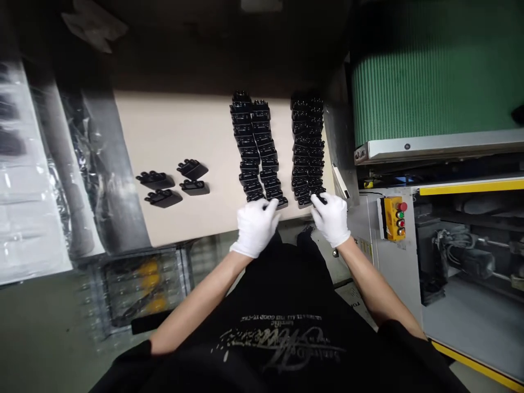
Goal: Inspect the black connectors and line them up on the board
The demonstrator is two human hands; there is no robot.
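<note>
Black glossy parts with small knobs along one side stand in two double rows on a beige board [213, 213]. My left hand [257, 226], in a white glove, is at the near end of the left double row [256, 147]. Its fingers are curled together, and what they hold, if anything, is hidden. At the near end of the right double row [308, 144], my gloved right hand [331, 219] pinches a black part [318, 198] between thumb and fingers. Several loose black parts [195, 186] lie apart on the board's left side.
A green ribbed conveyor belt [434, 87] stands at the right, above a yellow button box [394, 219]. Clear plastic sheeting [88, 158] lies left of the board. A white, dark-tipped strip [339, 181] lies by its right edge. Below the left side is a crate [143, 289].
</note>
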